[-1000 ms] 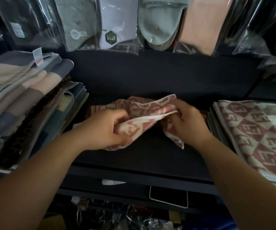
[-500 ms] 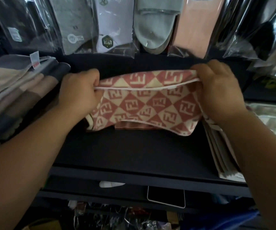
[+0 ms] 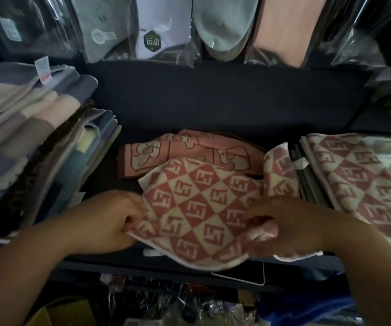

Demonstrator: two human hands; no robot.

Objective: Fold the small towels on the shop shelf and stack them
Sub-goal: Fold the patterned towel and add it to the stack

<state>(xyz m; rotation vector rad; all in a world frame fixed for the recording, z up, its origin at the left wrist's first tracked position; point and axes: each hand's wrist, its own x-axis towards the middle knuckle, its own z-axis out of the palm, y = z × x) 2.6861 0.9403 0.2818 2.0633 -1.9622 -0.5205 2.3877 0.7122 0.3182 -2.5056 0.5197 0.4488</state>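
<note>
Looking down past a blurred jumble of packaged goods (image 3: 166, 307) lying below the shelf front. Pinching the near left edge of the red-and-cream checked towel (image 3: 196, 208) with the left hand (image 3: 116, 220), fingers curled tight against the thumb. Gripping the towel's right side with the right hand (image 3: 291, 229), fingers folded round a bunched fold of cloth, a white-hemmed edge poking out beneath the wrist. Holding the towel spread between both hands, low over the dark shelf (image 3: 213, 102), with its near hem hanging out past the shelf's front lip. Partly covering the near edge of a pink cartoon-print towel (image 3: 189, 151) lying flat just behind. Leaving a flap (image 3: 281, 170) of the same checked pattern standing up beyond the right hand, leaning against the right-hand stack (image 3: 354, 180) of matching checked towels; not telling whether it belongs to the held towel. Facing, on the left and apart from the hands, a taller pile of striped towels (image 3: 25, 137) with a small sewn label sticking up. Facing, along the back, clear packets of socks (image 3: 222, 27) hanging above the shelf.
</note>
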